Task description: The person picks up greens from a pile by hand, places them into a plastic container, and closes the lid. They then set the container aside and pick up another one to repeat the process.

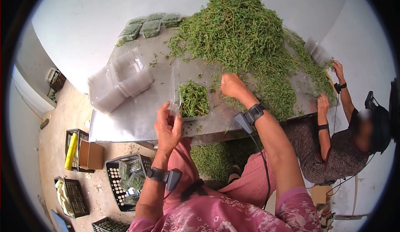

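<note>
A clear plastic container [194, 117] filled with green sprigs [193, 99] sits open near the table's front edge. My left hand [168, 125] is at its left side, thumb and fingers closed on the clear plastic edge. To the right of the container, my right hand [234, 86] is closed, low over the table by the foot of the big heap of greens [237, 28]. Whatever its fingers may hold is hidden.
Nested empty clear containers [121, 80] lie on the metal table [121, 125] at left. Several filled packs [151, 28] stand behind them. A co-worker [333, 148] handles greens at right. Black crates [127, 182], one holding filled packs, are on the floor.
</note>
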